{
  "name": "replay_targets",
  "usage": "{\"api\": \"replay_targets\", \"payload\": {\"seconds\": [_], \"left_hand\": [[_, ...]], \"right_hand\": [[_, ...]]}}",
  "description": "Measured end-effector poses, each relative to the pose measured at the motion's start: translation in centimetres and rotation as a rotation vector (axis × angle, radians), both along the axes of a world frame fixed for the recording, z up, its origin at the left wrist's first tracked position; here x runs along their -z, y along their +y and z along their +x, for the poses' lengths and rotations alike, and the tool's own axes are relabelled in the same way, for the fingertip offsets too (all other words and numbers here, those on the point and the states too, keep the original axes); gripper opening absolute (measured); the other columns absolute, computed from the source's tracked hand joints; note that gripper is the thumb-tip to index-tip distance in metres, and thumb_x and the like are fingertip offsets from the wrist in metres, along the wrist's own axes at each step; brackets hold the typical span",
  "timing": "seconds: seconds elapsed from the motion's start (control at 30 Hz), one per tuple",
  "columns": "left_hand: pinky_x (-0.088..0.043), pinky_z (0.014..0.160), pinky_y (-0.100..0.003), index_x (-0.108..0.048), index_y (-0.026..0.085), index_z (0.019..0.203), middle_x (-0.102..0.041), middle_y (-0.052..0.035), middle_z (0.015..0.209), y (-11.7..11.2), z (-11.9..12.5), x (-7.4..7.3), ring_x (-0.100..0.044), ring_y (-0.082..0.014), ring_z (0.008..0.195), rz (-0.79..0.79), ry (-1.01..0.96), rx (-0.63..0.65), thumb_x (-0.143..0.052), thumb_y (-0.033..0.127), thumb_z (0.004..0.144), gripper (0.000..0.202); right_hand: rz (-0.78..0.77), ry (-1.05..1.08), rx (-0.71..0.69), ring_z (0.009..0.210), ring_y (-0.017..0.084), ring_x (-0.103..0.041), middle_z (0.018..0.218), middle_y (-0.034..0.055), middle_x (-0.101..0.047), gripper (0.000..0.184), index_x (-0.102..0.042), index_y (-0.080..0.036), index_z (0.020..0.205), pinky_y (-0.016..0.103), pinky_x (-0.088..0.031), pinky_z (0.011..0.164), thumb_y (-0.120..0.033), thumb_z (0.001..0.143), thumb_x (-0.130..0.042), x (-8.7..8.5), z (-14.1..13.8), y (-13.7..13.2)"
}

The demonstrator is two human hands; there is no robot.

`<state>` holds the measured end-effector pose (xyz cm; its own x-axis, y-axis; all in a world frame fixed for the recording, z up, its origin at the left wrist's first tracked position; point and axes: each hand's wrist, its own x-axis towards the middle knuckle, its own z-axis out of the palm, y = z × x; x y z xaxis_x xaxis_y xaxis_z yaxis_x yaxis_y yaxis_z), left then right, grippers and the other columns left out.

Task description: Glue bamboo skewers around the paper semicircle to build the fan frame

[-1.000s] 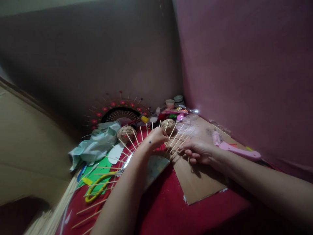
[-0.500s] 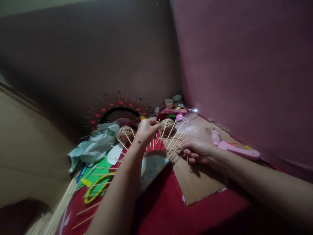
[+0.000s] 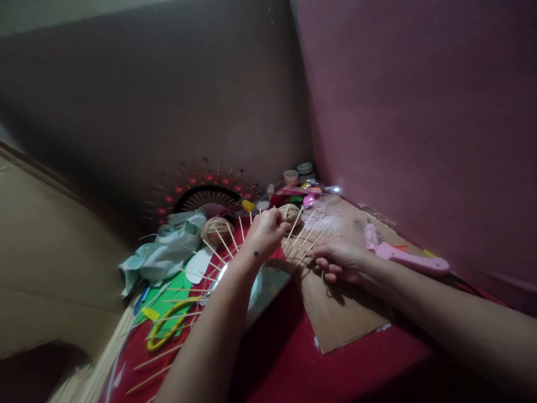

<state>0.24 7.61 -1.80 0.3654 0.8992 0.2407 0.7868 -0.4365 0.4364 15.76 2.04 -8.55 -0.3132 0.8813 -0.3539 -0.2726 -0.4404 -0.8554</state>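
Note:
A round disc (image 3: 268, 282) with thin wooden sticks (image 3: 308, 229) fanning out from its rim lies on the red table. My left hand (image 3: 265, 230) is closed in a pinch above the far sticks, apparently on a thin twine that I cannot make out clearly. My right hand (image 3: 338, 258) rests on the sticks at the disc's right side, fingers curled and pressing them onto the cardboard sheet (image 3: 342, 305). Two balls of beige twine (image 3: 216, 228) (image 3: 289, 212) sit just beyond the sticks.
A pink glue gun (image 3: 400, 254) lies on the cardboard at the right by the pink wall. Yellow-handled scissors (image 3: 165, 327), green paper and a pale cloth (image 3: 165, 252) lie at the left. A finished stick-and-flower ring (image 3: 201, 190), small jars (image 3: 297, 173) and craft bits stand at the back.
My left hand lifted and drew back to the left, then came forward again to the far sticks. My right hand has hardly moved.

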Motion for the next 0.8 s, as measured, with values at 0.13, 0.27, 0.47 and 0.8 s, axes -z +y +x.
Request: {"api": "replay_targets", "payload": {"seconds": [0.13, 0.27, 0.47, 0.8], "left_hand": [[-0.033, 0.051, -0.021, -0.059, 0.016, 0.069, -0.058, -0.0005, 0.059, -0.3, 0.0, 0.1, -0.05, -0.0097, 0.05, -0.009, 0.06, 0.025, -0.05, 0.025, 0.073, 0.013], [-0.034, 0.051, -0.022, -0.067, 0.018, 0.077, -0.058, 0.0004, 0.057, -0.5, -0.1, 0.0, -0.049, -0.0096, 0.049, -0.105, 0.123, 0.123, -0.048, 0.023, 0.073, 0.02], [-0.032, 0.052, -0.023, -0.069, 0.021, 0.079, -0.06, -0.0002, 0.062, 0.2, -0.2, 1.0, -0.049, -0.0121, 0.057, -0.102, 0.222, 0.179, -0.056, 0.027, 0.067, 0.02], [-0.034, 0.053, -0.023, -0.069, 0.02, 0.078, -0.06, 0.0, 0.06, 0.1, 0.0, 0.7, -0.05, -0.0117, 0.055, -0.07, 0.213, 0.161, -0.053, 0.025, 0.069, 0.019]], "right_hand": [[0.021, -0.004, 0.0, 0.025, 0.001, -0.022, 0.037, -0.0072, -0.043, 0.019, -0.045, -0.015, 0.057, 0.015, -0.028, 0.027, -0.01, 0.075, -0.049, 0.1, 0.0, 0.0], [0.04, 0.006, -0.012, 0.025, 0.001, -0.022, 0.037, -0.0074, -0.043, 0.017, -0.046, -0.015, 0.059, 0.015, -0.029, 0.028, -0.011, 0.075, -0.05, 0.2, 0.1, 0.0], [0.06, 0.026, -0.02, 0.025, 0.001, -0.022, 0.038, -0.0075, -0.041, 0.017, -0.047, -0.015, 0.059, 0.016, -0.029, 0.028, -0.014, 0.075, -0.05, 0.4, 0.0, -0.1], [0.041, 0.027, 0.025, 0.025, 0.001, -0.022, 0.038, -0.0077, -0.042, 0.019, -0.048, -0.015, 0.059, 0.015, -0.03, 0.027, -0.016, 0.078, -0.049, 0.4, 0.0, -0.2]]}}
